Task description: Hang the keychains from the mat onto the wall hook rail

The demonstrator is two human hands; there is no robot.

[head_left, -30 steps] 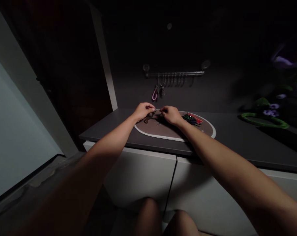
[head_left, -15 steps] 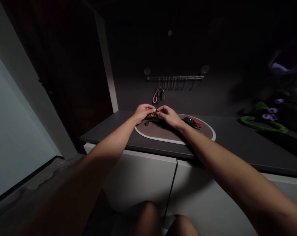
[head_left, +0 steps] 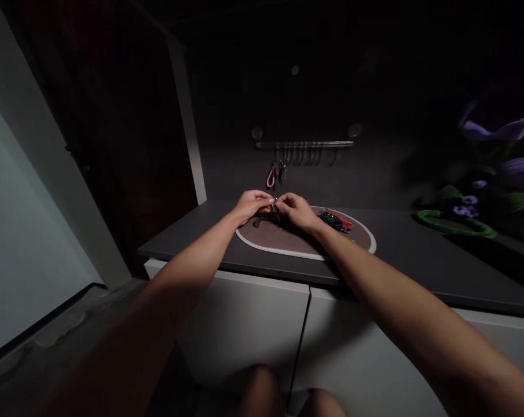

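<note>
My left hand [head_left: 252,204] and my right hand [head_left: 297,209] meet over an oval tray [head_left: 314,253] with a pale rim on a dark counter. Both pinch a small metal thing [head_left: 274,207], maybe a key or key ring, between their fingertips. The light is too dim to name it for sure. A small dark brown object [head_left: 259,221] lies on the tray under my left hand. To the right of my right hand a bunch of keys with green and red fobs [head_left: 336,218] rests on the tray.
A hook rail [head_left: 304,145] on the wall behind holds a pink strap with keys [head_left: 271,175]. White cabinet doors [head_left: 244,324] sit below the counter. A green ring and purple flowers [head_left: 455,220] lie at the right. A pale wall panel [head_left: 22,243] stands at the left.
My hands have drawn closer together around the small metal thing. The view has tilted slightly, so the rail sits lower in the picture.
</note>
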